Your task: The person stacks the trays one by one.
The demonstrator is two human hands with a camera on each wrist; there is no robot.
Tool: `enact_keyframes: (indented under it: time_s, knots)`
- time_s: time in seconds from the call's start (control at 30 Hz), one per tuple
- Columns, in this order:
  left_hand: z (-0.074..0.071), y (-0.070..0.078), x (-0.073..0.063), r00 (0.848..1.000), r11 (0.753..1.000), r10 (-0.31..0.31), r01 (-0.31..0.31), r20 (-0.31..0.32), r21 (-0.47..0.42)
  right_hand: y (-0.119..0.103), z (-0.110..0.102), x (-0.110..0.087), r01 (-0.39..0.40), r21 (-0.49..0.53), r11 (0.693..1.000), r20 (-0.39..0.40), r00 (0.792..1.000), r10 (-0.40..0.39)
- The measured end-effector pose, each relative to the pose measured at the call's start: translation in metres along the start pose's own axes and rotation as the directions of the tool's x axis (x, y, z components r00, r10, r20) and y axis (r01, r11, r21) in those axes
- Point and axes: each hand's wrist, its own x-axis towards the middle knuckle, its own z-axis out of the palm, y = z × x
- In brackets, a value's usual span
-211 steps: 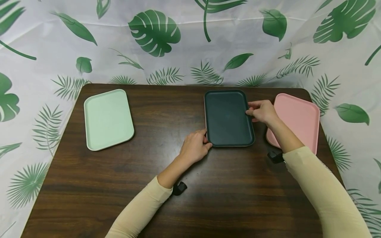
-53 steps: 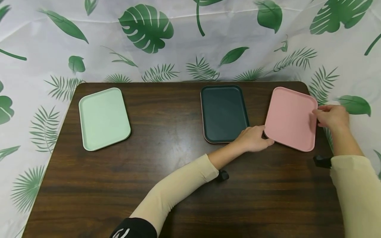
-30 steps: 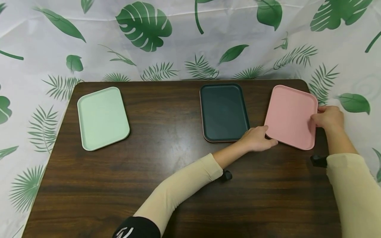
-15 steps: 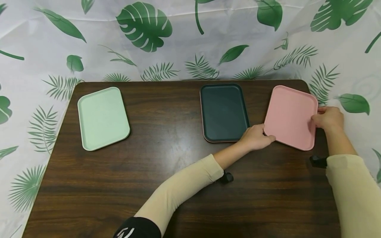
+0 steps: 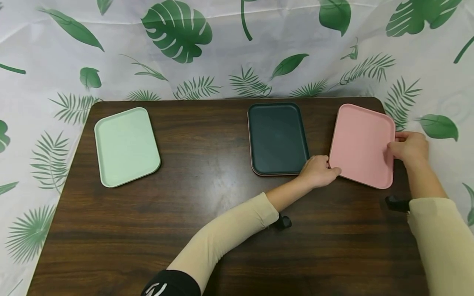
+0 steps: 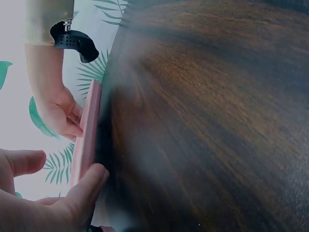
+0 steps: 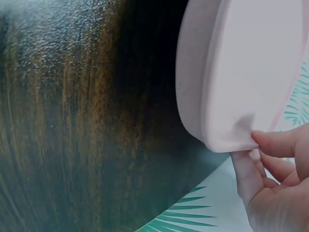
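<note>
A rectangular pink tray (image 5: 363, 144) lies at the table's far right, slightly turned, with both hands on it. My left hand (image 5: 319, 170) holds its near-left corner, thumb at the front edge and fingers at the left side. In the left wrist view, a fingertip of the left hand (image 6: 53, 198) meets the tray's edge (image 6: 87, 135). My right hand (image 5: 411, 148) pinches the right rim, thumb on top and fingers below. The right wrist view shows this right hand (image 7: 280, 179) at the tray's corner (image 7: 231, 130).
Left of the pink tray sits a dark green tray (image 5: 277, 137), a thin pinkish edge showing beneath it. A light green tray (image 5: 127, 146) lies at the far left of the brown wood table (image 5: 200, 123). Behind hangs a white leaf-print cloth (image 5: 237, 45).
Seven seconds ago both hands held the dark green tray; they have since moved right to the pink one. In the last second the left thumb shifts slightly toward the pink tray's corner.
</note>
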Motion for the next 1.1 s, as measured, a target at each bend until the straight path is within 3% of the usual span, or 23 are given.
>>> enact_keyframes:
  time_s: [0.07, 0.3, 0.37, 0.5, 0.6, 0.73, 0.83, 1.1]
  knots:
    - [0.000, 0.000, 0.000, 1.000, 0.999, -0.014, 0.014, -0.001, -0.029, -0.002, 0.000, -0.002, 0.010, 0.006, 1.000, -0.006, 1.000, -0.010]
    - [-0.002, -0.002, -0.001, 0.990, 0.999, -0.026, 0.021, -0.138, -0.040, -0.012, -0.003, -0.009, 0.032, 0.010, 0.999, -0.030, 0.999, -0.031]
    - [-0.002, -0.002, -0.001, 0.988, 0.998, -0.023, 0.014, -0.151, -0.063, -0.015, -0.004, -0.011, 0.024, 0.022, 0.999, -0.025, 0.999, -0.024]
    - [-0.005, -0.003, -0.002, 0.986, 0.992, -0.004, -0.017, -0.170, -0.123, -0.019, -0.006, -0.014, 0.013, 0.074, 0.997, -0.012, 1.000, -0.012]
    - [-0.007, -0.004, -0.002, 0.982, 0.989, 0.005, -0.033, -0.189, -0.146, -0.022, -0.008, -0.016, 0.022, 0.178, 0.984, 0.010, 1.000, -0.024]
    - [-0.010, -0.007, -0.004, 0.980, 0.980, 0.017, -0.055, -0.197, -0.189, -0.025, -0.010, -0.018, 0.025, 0.318, 0.948, 0.039, 0.998, -0.039]
    - [-0.014, -0.009, -0.007, 0.981, 0.967, 0.026, -0.074, -0.192, -0.245, -0.029, -0.012, -0.020, 0.020, 0.366, 0.930, 0.044, 0.998, -0.039]
    - [-0.028, -0.011, -0.016, 0.979, 0.935, 0.052, -0.117, -0.195, -0.336, -0.044, -0.015, -0.029, 0.040, 0.316, 0.948, 0.061, 0.996, -0.063]
